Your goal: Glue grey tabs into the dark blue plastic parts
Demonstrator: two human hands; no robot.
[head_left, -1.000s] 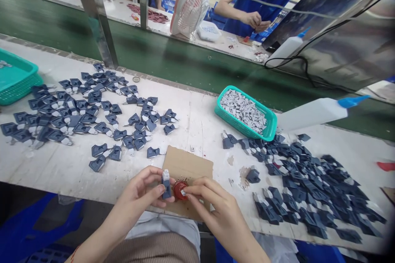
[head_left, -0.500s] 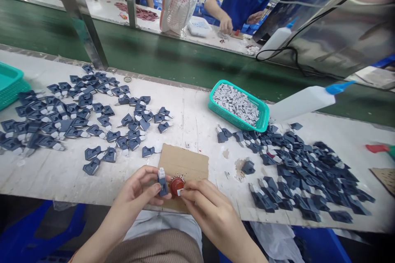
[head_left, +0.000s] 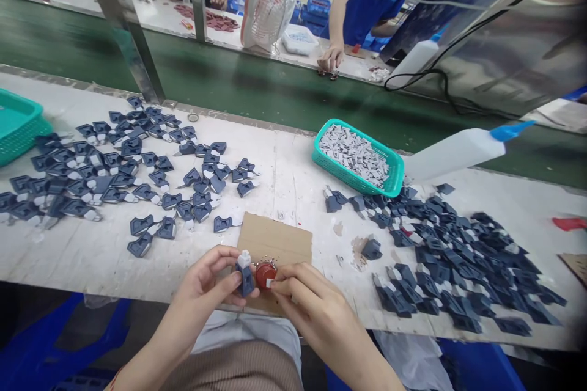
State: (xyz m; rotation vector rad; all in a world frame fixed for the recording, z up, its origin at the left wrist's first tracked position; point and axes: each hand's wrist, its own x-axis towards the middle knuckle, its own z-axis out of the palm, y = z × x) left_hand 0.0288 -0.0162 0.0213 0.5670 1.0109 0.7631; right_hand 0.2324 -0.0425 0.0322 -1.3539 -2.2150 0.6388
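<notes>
My left hand (head_left: 208, 281) is closed round a dark blue plastic part (head_left: 246, 281) with a pale grey tip pointing up. Between thumb and fingers of my right hand (head_left: 309, 296) is a small white piece (head_left: 269, 283), held over or against a round red cap (head_left: 265, 273); whether it touches the cap, I cannot tell. The cap sits on a cardboard piece (head_left: 279, 237) at the table's front edge, with tiny beads or glue specks along its far rim. The two hands are close together, one on either side of the cap.
Many similar blue parts lie spread at left (head_left: 123, 177) and heaped at right (head_left: 449, 269). A green basket (head_left: 316, 156) holds small white pieces. Beside it leans a white bottle (head_left: 458, 151) with a blue nozzle. Another green basket (head_left: 22, 140) stands far left. Co-workers sit across the green belt (head_left: 220, 82).
My hands hold nearly the same pose, with the blue part tilted slightly. Across the belt, a co-worker's hand has reached forward to small items at the belt's edge.
</notes>
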